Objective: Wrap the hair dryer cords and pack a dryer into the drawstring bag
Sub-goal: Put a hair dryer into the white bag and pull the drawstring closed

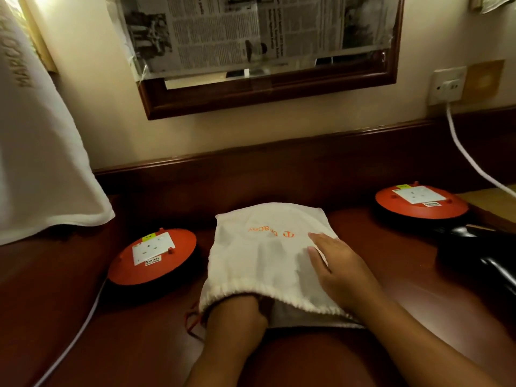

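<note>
A white drawstring bag (259, 255) with orange lettering lies flat on the dark wooden desk, its gathered mouth facing me. My left hand (237, 308) reaches into the mouth past the wrist, so its fingers are hidden inside the cloth. My right hand (337, 263) rests flat on top of the bag's right side with its fingers spread and nothing in it. A black hair dryer (480, 255) lies on the desk at the far right, apart from the bag. The bag's red drawstring (192, 319) trails out at the left of the mouth.
Two orange cord reels with white sockets sit on the desk (405, 289), one to the left of the bag (152, 256) and one at the back right (421, 201). White cables (463, 152) run to a wall outlet. A white towel (42, 163) hangs at left.
</note>
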